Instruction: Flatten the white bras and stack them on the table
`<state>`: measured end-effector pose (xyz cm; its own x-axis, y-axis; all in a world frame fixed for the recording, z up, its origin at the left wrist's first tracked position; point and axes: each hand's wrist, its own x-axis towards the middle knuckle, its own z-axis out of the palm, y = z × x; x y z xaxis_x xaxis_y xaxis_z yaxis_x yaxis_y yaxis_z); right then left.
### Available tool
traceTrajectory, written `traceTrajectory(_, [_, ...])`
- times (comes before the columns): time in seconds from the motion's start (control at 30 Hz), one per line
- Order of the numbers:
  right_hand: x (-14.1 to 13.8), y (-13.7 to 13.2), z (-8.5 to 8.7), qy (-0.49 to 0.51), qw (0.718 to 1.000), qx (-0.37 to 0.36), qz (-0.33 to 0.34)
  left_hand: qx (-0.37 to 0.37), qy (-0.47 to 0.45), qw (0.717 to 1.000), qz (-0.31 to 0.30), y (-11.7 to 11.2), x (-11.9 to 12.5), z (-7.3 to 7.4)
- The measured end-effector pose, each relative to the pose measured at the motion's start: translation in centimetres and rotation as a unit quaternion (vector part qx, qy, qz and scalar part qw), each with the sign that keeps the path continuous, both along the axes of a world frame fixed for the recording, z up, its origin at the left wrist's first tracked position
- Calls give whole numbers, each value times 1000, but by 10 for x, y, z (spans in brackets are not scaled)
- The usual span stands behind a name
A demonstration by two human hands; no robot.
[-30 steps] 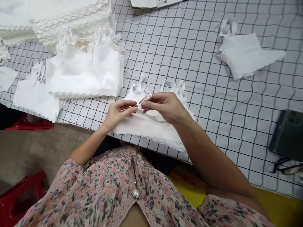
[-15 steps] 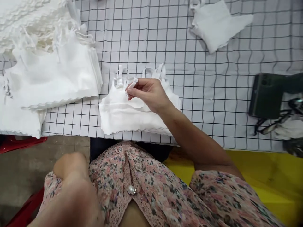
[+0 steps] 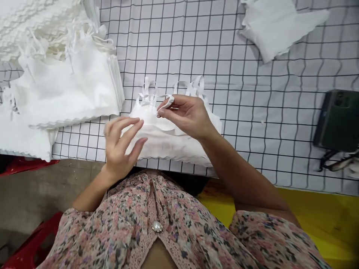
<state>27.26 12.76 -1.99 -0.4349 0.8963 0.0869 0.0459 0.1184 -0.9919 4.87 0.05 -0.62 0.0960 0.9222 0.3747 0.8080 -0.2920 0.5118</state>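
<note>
A white strappy bra top [image 3: 174, 144] lies flat at the table's front edge, its thin straps pointing away from me. Over its upper part, my right hand [image 3: 186, 114] pinches a narrow white strap [image 3: 169, 101] between thumb and fingers, and the strap bends into a small loop. My left hand [image 3: 123, 144] is raised by the garment's left side, fingers apart and bent, holding nothing. Whether its fingertips touch the fabric I cannot tell.
Stacks of similar white tops [image 3: 73, 86] cover the table's left side. A folded white cloth piece [image 3: 276, 30] lies at the far right. A dark phone [image 3: 338, 119] rests near the right edge. A red stool [image 3: 39, 239] stands at lower left.
My left hand has come up from beside my lap to the garment's left side, with fingers spread. My right hand keeps its pinch on the strap. The view has shifted slightly.
</note>
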Motion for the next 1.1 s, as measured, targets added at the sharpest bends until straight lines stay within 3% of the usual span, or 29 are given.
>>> traceTrajectory(0.13, [1, -3, -7, -61, 996, 55, 21, -25, 55, 998, 31, 22, 9, -42])
traceTrajectory(0.23, [1, -4, -11, -134, 985, 108, 23, -86, 56, 994, 44, 31, 13, -56])
traceTrajectory(0.43, [3, -7, -19, -178, 972, 143, 51, -112, 19, 993, 18, 32, 14, -50])
traceTrajectory(0.77, [3, -5, -21, -224, 948, 182, 133, -79, -5, 997, -19, 32, 9, -63])
traceTrajectory(1.1, [2, 0, -23, -233, 944, 167, 163, -107, -1, 994, -34, 31, 9, -60])
